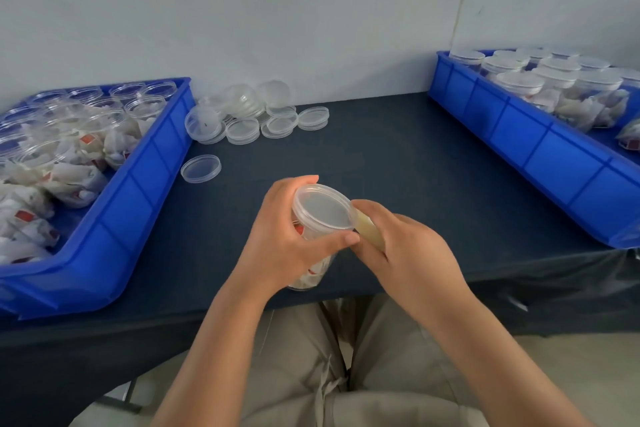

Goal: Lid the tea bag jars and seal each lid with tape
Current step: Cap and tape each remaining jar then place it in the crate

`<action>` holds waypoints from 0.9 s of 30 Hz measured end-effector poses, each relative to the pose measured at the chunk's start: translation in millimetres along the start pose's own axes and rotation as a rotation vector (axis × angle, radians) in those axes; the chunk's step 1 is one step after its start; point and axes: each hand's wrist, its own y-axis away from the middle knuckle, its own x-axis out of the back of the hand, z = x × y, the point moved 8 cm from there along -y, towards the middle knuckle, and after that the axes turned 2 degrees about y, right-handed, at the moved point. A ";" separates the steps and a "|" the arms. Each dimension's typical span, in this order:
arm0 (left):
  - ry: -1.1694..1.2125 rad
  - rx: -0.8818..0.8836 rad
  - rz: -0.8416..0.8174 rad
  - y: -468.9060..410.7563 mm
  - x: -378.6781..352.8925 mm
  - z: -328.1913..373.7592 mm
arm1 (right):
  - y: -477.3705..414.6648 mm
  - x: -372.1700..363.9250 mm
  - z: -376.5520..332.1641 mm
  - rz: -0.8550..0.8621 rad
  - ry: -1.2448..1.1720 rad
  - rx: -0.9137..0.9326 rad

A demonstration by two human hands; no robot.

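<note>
Lidded jar (309, 274), tilted above the table's (381, 156) near edge, gripped by left hand (280, 239); right hand (408, 253) clasps tape (369, 230) at lid (323, 210) rim. Risk: jar twisting, so the tape may wrinkle off the seam.

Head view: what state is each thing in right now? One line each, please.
Held jar: lid on, tilted, gripped.
Tape: gripped, edge at the lid's rim.
Left bin jars: open, no lids.
Right bin jars: lidded.
Loose lids: lying on the table, unused.
</note>
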 end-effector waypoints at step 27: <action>0.435 0.095 -0.181 7.8 -4.6 -34.6 | -8.6 -0.9 11.8 -0.303 -0.125 0.044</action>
